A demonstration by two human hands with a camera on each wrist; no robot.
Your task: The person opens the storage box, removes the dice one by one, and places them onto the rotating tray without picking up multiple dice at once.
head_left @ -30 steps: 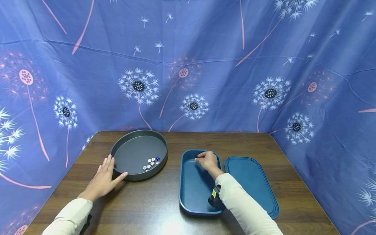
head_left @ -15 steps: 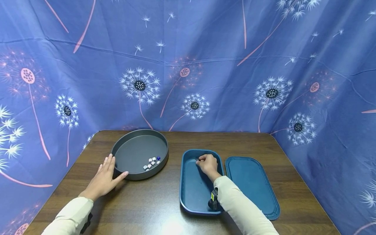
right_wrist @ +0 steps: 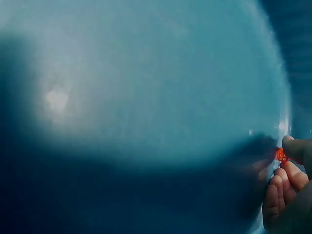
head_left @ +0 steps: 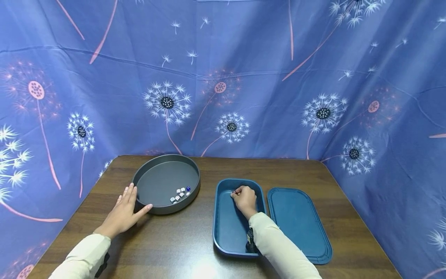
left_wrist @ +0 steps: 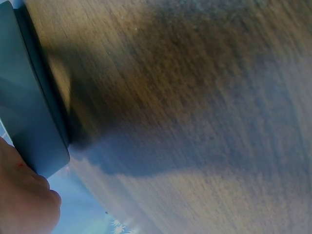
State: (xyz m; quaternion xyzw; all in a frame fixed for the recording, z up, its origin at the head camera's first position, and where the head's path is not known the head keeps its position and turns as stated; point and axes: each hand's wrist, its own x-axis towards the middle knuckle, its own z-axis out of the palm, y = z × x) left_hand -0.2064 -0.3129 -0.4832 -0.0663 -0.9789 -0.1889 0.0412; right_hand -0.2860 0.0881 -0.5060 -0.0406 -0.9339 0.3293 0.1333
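Observation:
In the head view my left hand [head_left: 122, 213] rests with straight, spread fingers against the near-left side of a round dark grey pan [head_left: 150, 170]. In the left wrist view its knuckles show beside the pan's wall [left_wrist: 29, 112]. Several white dice [head_left: 182, 194] and one blue die [head_left: 188, 188] lie inside the pan, toward its right side. My right hand [head_left: 246, 199] is inside a deep blue rectangular container [head_left: 223, 228], near its far end. Between thumb and fingertip it pinches a small translucent red die [right_wrist: 280, 154], low over the container's floor.
A blue lid [head_left: 296, 221] lies flat on the wooden table [head_left: 167, 248], just right of the container. Behind the table's far edge hangs a blue dandelion-print cloth [head_left: 195, 97].
My right hand has moved slightly toward me inside the container, its fingers closing; a red die now shows in its pinch. The left hand, pan and dice hold their places.

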